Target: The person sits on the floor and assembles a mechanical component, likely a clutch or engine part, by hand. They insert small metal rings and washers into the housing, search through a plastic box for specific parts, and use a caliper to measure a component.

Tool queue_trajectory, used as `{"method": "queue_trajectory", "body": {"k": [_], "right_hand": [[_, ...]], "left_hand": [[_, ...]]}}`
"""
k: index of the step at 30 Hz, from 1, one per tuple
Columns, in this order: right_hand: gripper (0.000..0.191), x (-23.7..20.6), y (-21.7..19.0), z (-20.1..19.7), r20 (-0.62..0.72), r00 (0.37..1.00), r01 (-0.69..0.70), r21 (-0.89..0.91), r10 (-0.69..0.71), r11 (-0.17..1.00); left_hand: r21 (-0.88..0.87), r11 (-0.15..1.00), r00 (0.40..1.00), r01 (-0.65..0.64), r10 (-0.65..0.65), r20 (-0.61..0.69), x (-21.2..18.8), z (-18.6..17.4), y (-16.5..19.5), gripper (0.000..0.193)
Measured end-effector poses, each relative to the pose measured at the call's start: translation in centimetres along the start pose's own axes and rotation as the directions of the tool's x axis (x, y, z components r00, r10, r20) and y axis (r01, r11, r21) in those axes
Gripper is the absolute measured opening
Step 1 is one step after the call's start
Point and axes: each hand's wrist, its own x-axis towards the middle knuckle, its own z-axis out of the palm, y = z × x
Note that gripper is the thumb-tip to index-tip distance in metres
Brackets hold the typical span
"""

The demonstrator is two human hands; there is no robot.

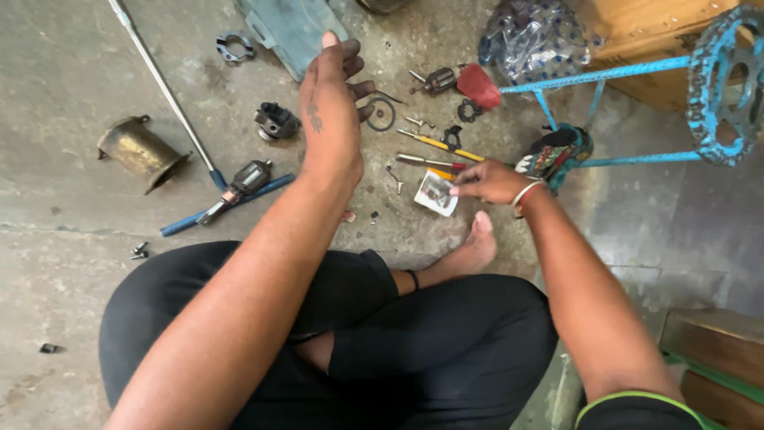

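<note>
I sit cross-legged on a concrete floor. My left hand is raised above the floor with its fingers loosely apart and nothing in it. My right hand reaches down to a small clear packet of little parts and touches its edge with the fingertips. Just beyond the packet lie a red-handled screwdriver and a yellow-handled screwdriver. A thin wire ring lies close to the fingers of my left hand.
A brass motor housing lies at the left, a long metal rod beside it, an armature and blue tool nearby. A black round part, second armature, and blue metal frame with sprocket stand beyond.
</note>
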Motion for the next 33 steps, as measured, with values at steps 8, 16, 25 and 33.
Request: {"method": "queue_trajectory", "body": {"k": [8,16,25,33], "right_hand": [[0.046,-2.4,5.4,1.3,-0.436,0.845,0.166,-0.335,-0.309,0.927],[0.078,-18.5,18.6,13.6,-0.693,0.550,-0.489,0.185,0.466,0.853],[0.061,-29.6,22.2,34.7,-0.475,0.489,-0.648,0.365,0.732,0.669],[0.061,-27.7,22.9,30.9,-0.493,0.606,-0.588,0.250,0.624,0.769]], "left_hand": [[0.008,1.000,1.000,0.018,-0.018,0.014,0.9,-1.7,0.1,0.053],[-0.011,0.998,0.997,0.058,-0.057,0.045,-0.2,-1.3,1.4,0.052],[-0.038,0.982,0.952,-0.183,0.187,0.244,-4.5,-2.5,8.1,0.054],[-0.080,0.965,0.927,-0.250,0.262,0.270,-5.1,-3.2,11.7,0.050]]}}
